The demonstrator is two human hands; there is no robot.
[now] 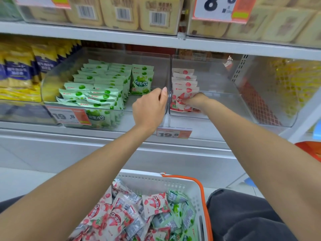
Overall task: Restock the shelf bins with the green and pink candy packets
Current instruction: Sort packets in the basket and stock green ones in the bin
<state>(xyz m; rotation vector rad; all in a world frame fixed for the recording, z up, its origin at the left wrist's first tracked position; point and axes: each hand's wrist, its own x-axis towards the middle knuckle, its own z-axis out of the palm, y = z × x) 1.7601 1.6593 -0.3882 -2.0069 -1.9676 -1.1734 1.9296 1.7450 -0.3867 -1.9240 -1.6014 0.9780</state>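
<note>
Nearest the person sits a white basket (156, 181) with an orange handle, heaped with loose pink packets (111, 218); a few loose green packets (177, 207) lie toward its right side. Both bare arms reach over it to the shelf (86, 134), whose front edge carries two price tags (174, 133).

Two clear bins stand side by side on that shelf. The left grip (149, 108) is closed over the top of the clear wall (169, 75) where the bins meet, thumb on one side and fingers curled on the other. The right grip (197, 101) is inside the right bin (225, 110), at its front left corner, fingers curled around the front pink packet (178, 101), which stands upright against the clear wall.

Behind that packet a short pink row (185, 79) runs back along the wall. The left bin (121, 119) holds green rows (104, 84), packed from its front edge to the back, with one green packet upright at the right.

Above, the next shelf holds beige boxes (121, 13).
</note>
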